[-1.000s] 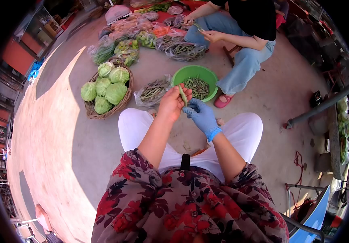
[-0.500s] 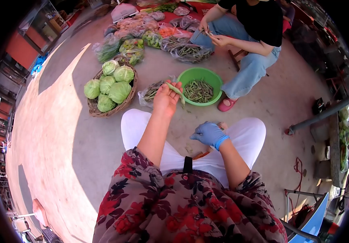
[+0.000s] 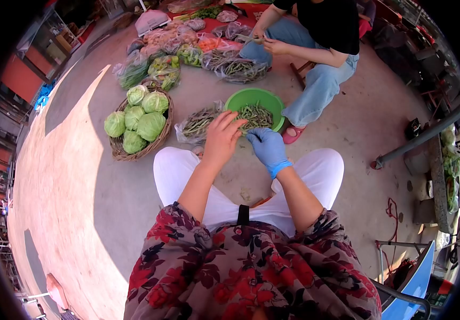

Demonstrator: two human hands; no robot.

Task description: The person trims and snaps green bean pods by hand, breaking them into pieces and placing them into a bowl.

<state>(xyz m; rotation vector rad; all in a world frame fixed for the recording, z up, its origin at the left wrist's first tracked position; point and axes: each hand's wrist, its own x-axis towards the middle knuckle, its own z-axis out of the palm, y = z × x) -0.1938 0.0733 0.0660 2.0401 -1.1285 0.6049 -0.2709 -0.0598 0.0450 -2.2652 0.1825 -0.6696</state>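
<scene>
In front of the green basin [image 3: 231, 101], my left hand [image 3: 222, 140], bare, has its fingers bent and closed on a green bean pod [image 3: 244, 131], mostly hidden by the fingers. Close on its right, my right hand [image 3: 268, 148] in a blue glove pinches at the pod's other end. The fingertips of both hands nearly meet. Many green and purplish bean pods [image 3: 255, 117] lie in the basin behind them. Just left of the basin, more pods fill a clear plastic bag [image 3: 199, 126] on the ground.
A wicker basket [image 3: 167, 124] of cabbages [image 3: 150, 126] stands to the left. Bagged vegetables [image 3: 234, 66] spread farther back. Across from me sits a person [image 3: 318, 58] in jeans, handling something thin. A grey metal pole [image 3: 425, 137] slants in at the right.
My left hand has turned from palm-up to fingers pointing right, with the pod. My right hand has risen forward from my lap to meet it. The view has shifted slightly.
</scene>
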